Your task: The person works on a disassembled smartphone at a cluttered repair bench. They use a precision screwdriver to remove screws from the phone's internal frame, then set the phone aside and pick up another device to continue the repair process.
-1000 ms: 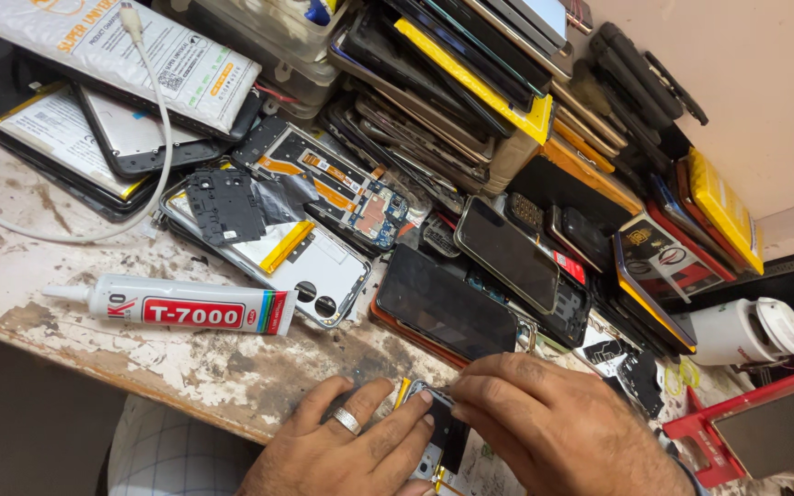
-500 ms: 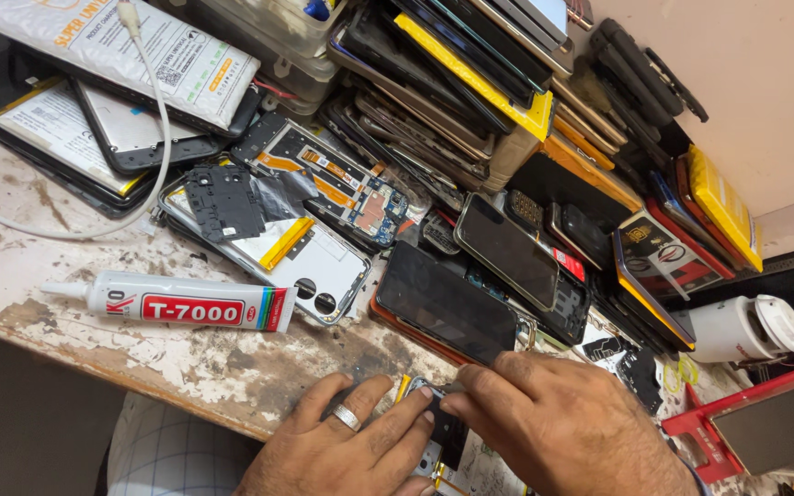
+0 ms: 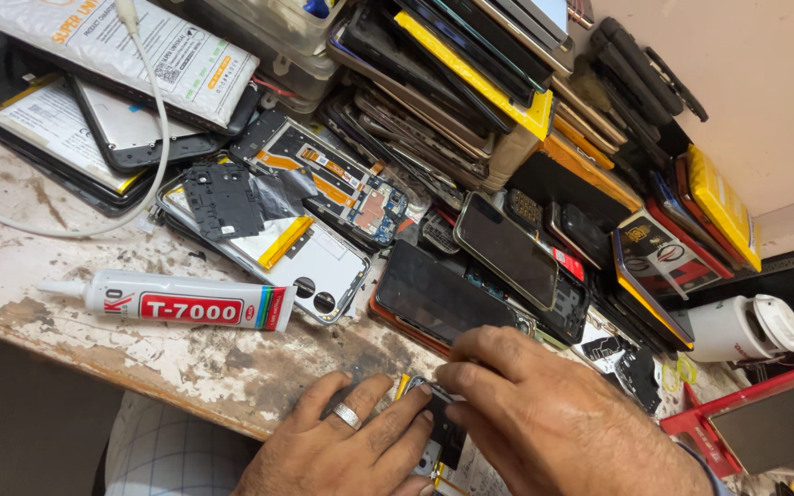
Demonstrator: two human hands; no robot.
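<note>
At the left of the worn, paint-flaked wooden bench (image 3: 66, 349) lies a white glue tube with a red label (image 3: 176, 305). Right of it, at the near edge, the ringed left hand (image 3: 342, 450) presses flat fingers on a small opened phone with yellow and dark parts (image 3: 434, 436). The right hand (image 3: 553, 418) pinches its top, fingers curled.

Counts, placed vs the one glue tube (image 3: 176, 304): 2 hands below-right of it, left hand (image 3: 346, 448) w/ 1 ring (image 3: 347, 416), right hand (image 3: 553, 422). 1 white cable (image 3: 94, 216) above it. 1 white cup (image 3: 737, 328) far right. Phones stacked upper right: too many to count.
</note>
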